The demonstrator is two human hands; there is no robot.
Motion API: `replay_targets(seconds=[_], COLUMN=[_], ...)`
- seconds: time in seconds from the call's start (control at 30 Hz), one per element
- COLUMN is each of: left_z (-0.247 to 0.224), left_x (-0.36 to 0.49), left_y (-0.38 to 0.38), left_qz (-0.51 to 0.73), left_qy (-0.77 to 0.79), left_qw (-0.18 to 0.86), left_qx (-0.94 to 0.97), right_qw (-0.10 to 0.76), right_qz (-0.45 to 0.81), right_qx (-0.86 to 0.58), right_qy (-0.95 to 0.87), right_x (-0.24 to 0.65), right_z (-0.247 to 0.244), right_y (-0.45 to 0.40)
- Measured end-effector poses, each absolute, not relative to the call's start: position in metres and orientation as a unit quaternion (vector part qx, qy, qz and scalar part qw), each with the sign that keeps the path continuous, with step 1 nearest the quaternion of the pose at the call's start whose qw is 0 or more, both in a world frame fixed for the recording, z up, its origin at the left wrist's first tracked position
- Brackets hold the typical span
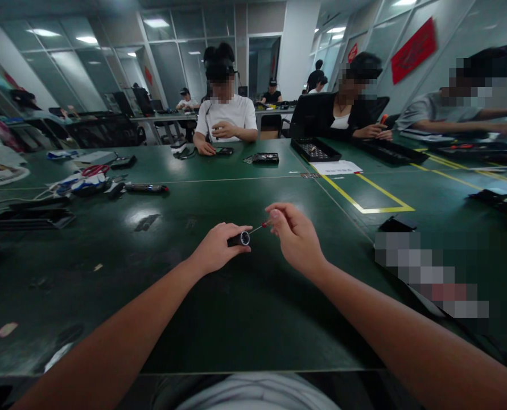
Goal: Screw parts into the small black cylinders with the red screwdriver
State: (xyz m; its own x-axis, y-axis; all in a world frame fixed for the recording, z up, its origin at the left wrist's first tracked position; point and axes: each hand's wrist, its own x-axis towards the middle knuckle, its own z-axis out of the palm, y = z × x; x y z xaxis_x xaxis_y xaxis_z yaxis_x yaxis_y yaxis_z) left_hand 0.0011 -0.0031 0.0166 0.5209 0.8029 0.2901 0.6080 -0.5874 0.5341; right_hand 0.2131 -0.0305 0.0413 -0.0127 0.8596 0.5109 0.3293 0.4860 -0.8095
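Note:
Near the middle of the green table (219, 330), my left hand (216, 247) is closed around a short black cylinder (238, 239), whose round end with a light rim faces right. My right hand (293, 233) pinches a thin screwdriver (264, 224) with a red part near its fingertips. The screwdriver's metal shaft slants down and left, its tip at the rim of the cylinder's end. Both hands are just above the table top. The inside of the cylinder is too small to make out.
Gloves with red-handled pliers (95, 170) and a dark pen-shaped tool (146, 188) lie at the left. A black tray (315, 150) and a white paper (336, 167) are at the back right. A person (226, 117) sits opposite; a pixelated object lies right.

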Motion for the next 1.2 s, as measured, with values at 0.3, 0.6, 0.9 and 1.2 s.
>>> replay_targets(seconds=[0.3, 0.6, 0.9, 1.2], left_z=[0.015, 0.016, 0.015, 0.014], left_x=[0.000, -0.008, -0.006, -0.007], left_y=[0.002, 0.008, 0.004, 0.004], left_qz=[0.245, 0.266, 0.273, 0.282], left_qy=[0.370, 0.421, 0.408, 0.387], left_qw=[0.165, 0.185, 0.201, 0.194], left_qx=[0.881, 0.847, 0.848, 0.856], right_qw=[0.580, 0.599, 0.602, 0.595], right_qz=[0.389, 0.353, 0.325, 0.336], right_qx=[-0.504, -0.475, -0.448, -0.438], right_qy=[-0.509, -0.539, -0.575, -0.583], right_x=[0.218, 0.221, 0.217, 0.215], right_z=[0.025, 0.014, 0.019, 0.022], right_y=[0.000, 0.002, -0.007, -0.008])
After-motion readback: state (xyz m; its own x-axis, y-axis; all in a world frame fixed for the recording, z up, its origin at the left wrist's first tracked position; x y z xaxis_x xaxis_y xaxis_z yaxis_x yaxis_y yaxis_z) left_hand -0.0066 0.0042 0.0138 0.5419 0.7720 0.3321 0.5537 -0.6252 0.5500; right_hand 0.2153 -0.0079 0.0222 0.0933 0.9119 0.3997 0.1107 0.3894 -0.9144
